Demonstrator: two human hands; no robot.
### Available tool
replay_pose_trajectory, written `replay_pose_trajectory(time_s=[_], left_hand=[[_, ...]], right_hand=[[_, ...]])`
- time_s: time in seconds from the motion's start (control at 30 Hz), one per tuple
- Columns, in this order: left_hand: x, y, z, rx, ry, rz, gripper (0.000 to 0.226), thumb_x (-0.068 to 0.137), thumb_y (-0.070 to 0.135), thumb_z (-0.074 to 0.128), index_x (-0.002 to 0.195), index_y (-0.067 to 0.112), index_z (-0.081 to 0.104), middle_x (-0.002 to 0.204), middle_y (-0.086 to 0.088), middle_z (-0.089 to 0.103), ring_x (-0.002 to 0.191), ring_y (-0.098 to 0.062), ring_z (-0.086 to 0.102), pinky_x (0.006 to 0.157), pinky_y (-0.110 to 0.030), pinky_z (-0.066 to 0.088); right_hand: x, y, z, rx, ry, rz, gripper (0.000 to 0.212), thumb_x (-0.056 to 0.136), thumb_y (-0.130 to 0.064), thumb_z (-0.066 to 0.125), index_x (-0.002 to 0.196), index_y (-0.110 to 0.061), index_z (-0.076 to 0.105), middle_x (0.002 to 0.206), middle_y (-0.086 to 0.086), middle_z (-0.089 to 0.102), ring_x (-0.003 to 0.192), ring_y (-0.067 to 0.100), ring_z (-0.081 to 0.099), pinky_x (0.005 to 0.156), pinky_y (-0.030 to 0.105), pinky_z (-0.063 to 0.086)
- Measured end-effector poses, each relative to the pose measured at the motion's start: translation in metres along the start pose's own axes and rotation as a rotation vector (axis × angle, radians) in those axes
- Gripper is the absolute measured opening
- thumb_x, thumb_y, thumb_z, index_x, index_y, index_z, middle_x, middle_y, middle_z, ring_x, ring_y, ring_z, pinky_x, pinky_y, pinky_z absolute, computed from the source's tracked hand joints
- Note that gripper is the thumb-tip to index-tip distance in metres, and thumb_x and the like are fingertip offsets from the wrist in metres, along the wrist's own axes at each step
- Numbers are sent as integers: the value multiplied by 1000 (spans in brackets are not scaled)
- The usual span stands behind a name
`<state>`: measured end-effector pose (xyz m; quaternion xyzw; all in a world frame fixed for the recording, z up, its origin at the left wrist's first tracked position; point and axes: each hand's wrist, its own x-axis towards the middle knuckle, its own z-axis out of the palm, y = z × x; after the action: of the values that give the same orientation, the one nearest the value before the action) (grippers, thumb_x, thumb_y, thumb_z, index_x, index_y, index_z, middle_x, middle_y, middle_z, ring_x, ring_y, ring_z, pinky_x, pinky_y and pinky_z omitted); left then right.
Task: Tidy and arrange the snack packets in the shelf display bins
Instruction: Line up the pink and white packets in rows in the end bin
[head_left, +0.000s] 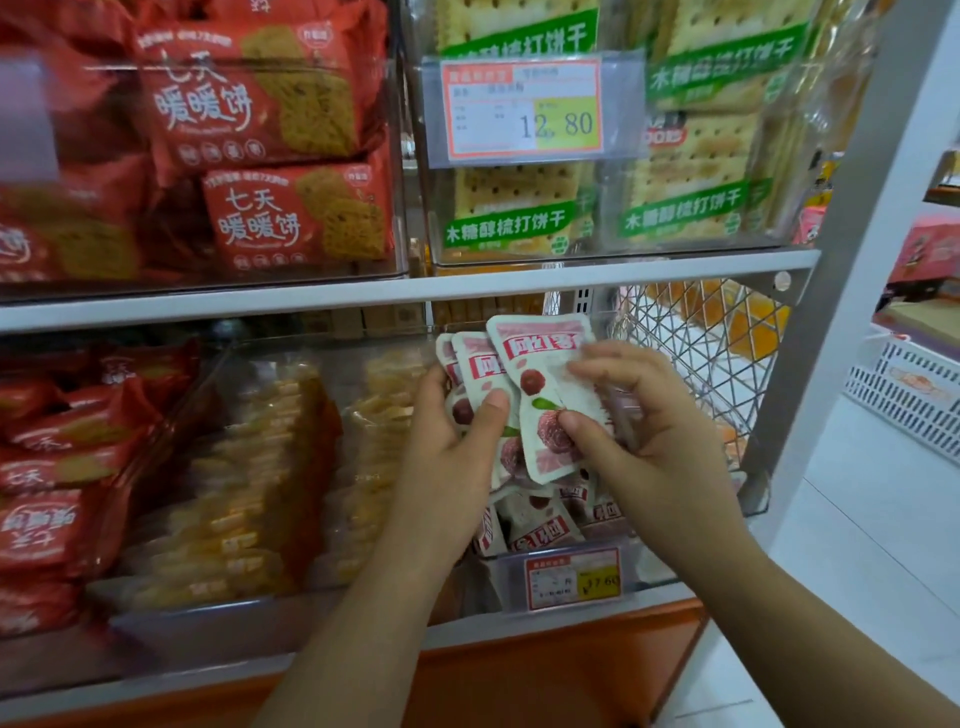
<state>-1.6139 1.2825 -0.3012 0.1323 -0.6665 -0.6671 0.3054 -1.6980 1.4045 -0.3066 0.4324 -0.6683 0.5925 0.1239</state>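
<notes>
Small white-and-pink snack packets printed with red berries fill the clear bin (566, 558) at the right end of the lower shelf. My left hand (449, 441) grips a fanned stack of these packets (480, 371) upright above the bin. My right hand (644, 431) pinches the front packet (540, 395) between thumb and fingers, pressed against the stack. More of the same packets (537, 522) lie loose in the bin below both hands, partly hidden by them.
Left of the bin sit clear bins of yellow wafer packets (249, 478) and red biscuit packets (57, 467). The upper shelf holds red biscuit packs (280, 156) and green-labelled crackers (691, 156). A wire side panel (696, 343) closes the shelf's right end. A white crate (914, 395) stands beyond.
</notes>
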Motion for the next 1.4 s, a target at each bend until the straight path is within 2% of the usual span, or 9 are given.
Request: replay_pose_trajectory(time_s=[0.17,0.3,0.5,0.7,0.87,1.03,1.13,1.23,1.4], left_hand=[[5,-6,19,183,-111,32,35,93,25,56,115,49,44,106,20,64,93,1,65,74,-25,57],[7,-13,18,372,-199,23,38,88,34,58,119,51,45,118,15,60,104,-8,62,86,-40,54],[2,-13,11,802,-308,118,37,93,22,55,124,40,45,124,19,54,110,-1,53,93,-32,49],[-3,-18,26,923,-422,108,39,95,10,47,127,32,48,131,14,50,117,-4,47,91,-17,40],[7,-21,28,723,-435,-80,39,100,9,39,126,36,49,122,11,47,98,-13,54,67,-12,41],[11,-34,27,519,-395,-216,47,98,4,40,108,47,55,112,9,61,82,-2,61,67,-20,50],[9,-35,25,434,-362,-259,48,96,3,41,100,48,56,109,11,64,93,-4,62,77,-23,51],[7,-35,25,413,-336,-247,48,96,2,40,98,47,58,106,9,65,97,-16,63,85,-36,52],[1,-29,23,446,-337,-109,53,98,5,39,97,57,50,115,15,56,93,-16,61,81,-33,52]], right_hand=[[4,20,-28,53,-70,261,86,67,-24,81,127,-61,33,149,-13,26,135,17,36,92,49,50],[-1,29,-36,80,-160,362,109,65,-6,82,131,-62,17,139,-4,40,114,15,57,79,32,57],[-7,37,-38,-560,-345,125,57,62,-38,83,111,-24,58,100,-14,46,88,4,48,80,26,48],[-3,35,-54,-583,-448,48,13,69,-19,81,81,-19,74,68,-27,51,61,-11,47,61,2,36],[-2,34,-50,-643,-490,-103,16,65,-13,83,72,-25,75,68,-14,69,59,-9,47,89,26,38],[-2,33,-45,-806,-815,53,15,89,-34,58,96,-39,70,94,-23,68,79,-9,52,118,36,3],[-3,32,-45,-763,-853,98,18,91,-36,54,100,-36,70,96,-23,68,67,-14,45,117,32,11],[-1,30,-50,-534,-637,200,16,88,-34,59,96,-30,72,82,-23,66,72,-5,59,82,11,45],[5,40,-37,-724,-614,159,9,82,-39,65,75,-35,61,70,-18,59,70,4,54,88,33,43]])
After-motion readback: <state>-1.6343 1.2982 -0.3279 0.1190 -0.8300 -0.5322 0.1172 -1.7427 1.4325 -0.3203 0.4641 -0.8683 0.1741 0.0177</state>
